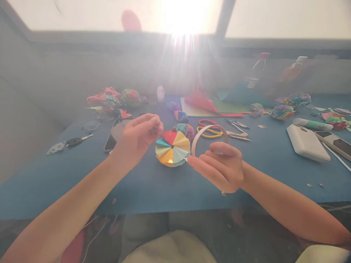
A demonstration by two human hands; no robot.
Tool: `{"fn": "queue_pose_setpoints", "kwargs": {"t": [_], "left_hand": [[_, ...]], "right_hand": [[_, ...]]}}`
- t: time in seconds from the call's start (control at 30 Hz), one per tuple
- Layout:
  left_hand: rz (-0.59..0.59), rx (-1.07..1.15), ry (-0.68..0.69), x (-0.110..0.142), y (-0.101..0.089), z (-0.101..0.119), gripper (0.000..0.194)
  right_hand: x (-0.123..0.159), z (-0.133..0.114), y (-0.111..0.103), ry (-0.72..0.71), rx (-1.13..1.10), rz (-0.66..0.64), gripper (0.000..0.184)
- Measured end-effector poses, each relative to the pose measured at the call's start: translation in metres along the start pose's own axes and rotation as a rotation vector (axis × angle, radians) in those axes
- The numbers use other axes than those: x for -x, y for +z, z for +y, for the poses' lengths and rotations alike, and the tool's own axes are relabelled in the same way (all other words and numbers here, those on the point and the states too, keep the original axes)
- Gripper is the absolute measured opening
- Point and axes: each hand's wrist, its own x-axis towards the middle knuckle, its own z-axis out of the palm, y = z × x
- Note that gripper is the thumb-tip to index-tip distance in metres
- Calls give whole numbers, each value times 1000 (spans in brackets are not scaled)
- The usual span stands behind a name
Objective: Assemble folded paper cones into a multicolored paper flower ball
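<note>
Sitting just left of the right hand (the nearer one, I'm guessing), the round paper rosette is showing no long axis. That hand's holding a pale ring; the left hand is pinching narrow, can't tell if on anything.

Rosette wedged red, yellow, orange, blue; ring pale; tabletop blue.

No readable text or numbers in frame. Bottles, upper right: any print lost in haze. Tube and white block, right side: nothing legible.
</note>
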Motion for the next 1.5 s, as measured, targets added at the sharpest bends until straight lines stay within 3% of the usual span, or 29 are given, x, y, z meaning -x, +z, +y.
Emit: {"fn": "queue_pose_setpoints", "kwargs": {"t": [0.1,0.17,0.23,0.33,0.4,0.5,0.63,0.73,0.87,0.97,1.07,1.13,1.2,1.3,1.43,1.5], "left_hand": [[85,27,89,-12,-15,11,10],[72,3,75,-15,-20,13,10],[34,-53,45,-14,-18,10,11],[-35,-131,1,-12,-12,5,15],[-61,-134,-19,-11,-9,4,16],[-42,-115,-36,-13,-8,4,16],[-44,-98,-60,-15,-12,3,16],[-61,-102,-55,-16,-13,2,15],[-126,-176,-38,-16,-13,0,19],[-165,-419,96,-14,-12,-6,23],[-134,-824,439,-11,-11,-16,19],[-113,-1003,638,-9,-10,-22,17],[-110,-1080,756,-8,-10,-27,18],[-152,-1133,858,-7,-9,-32,21],[-200,-1113,905,-4,-3,-37,15],[-217,-1069,893,-1,1,-39,12]], "right_hand": [[11,15,3,187,-37,-14,11],[22,30,9,508,-100,-49,10],[33,43,17,715,-135,-51,19],[41,54,26,1167,-354,41,32],[42,56,29,1382,-563,107,43],[39,56,29,1536,-799,145,62],[40,56,29,1627,-832,182,70],[47,58,33,1630,-750,179,71],[58,63,38,1526,-510,66,70],[66,66,41,1327,-176,-262,61],[75,65,45,1101,42,-697,47],[79,62,49,1046,80,-830,38],[77,58,51,1017,134,-785,33],[61,49,46,909,71,-555,30],[25,20,30,616,-169,-266,12],[12,4,24,518,-257,-220,12]]}}
